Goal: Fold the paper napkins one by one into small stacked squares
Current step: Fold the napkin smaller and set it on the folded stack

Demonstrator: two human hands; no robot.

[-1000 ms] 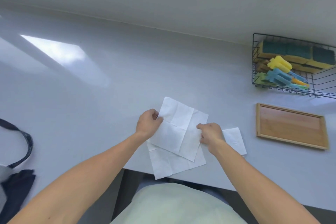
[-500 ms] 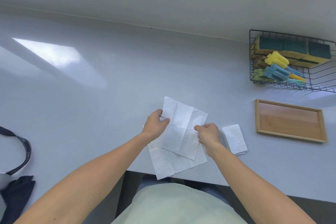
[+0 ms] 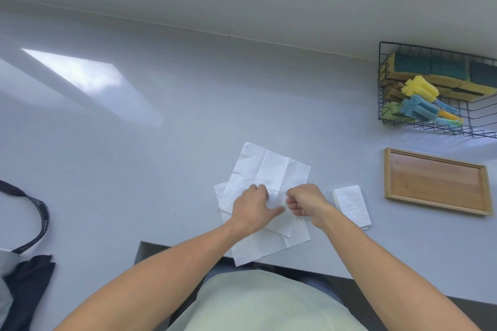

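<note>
An unfolded white napkin (image 3: 269, 169) with crease lines lies tilted on top of other open napkins (image 3: 258, 247) at the counter's near edge. My left hand (image 3: 251, 205) is on the middle of the top napkin, fingers bent and thumb stretched right, pinching the paper. Right beside it, my right hand (image 3: 305, 200) is curled and pinches the same napkin near its right edge. The two hands almost touch. A small stack of folded napkins (image 3: 351, 205) sits just right of my right hand.
A shallow wooden tray (image 3: 435, 183) lies to the right. Behind it a black wire basket (image 3: 383, 88) holds sponges and foam brushes. A dark strap and cloth (image 3: 40, 212) lie at the far left. The counter edge (image 3: 188, 244) runs under my forearms.
My left hand left the napkin's left edge and slid right to its middle. My right hand shifted slightly inward, so both hands now meet at the napkin's centre.
</note>
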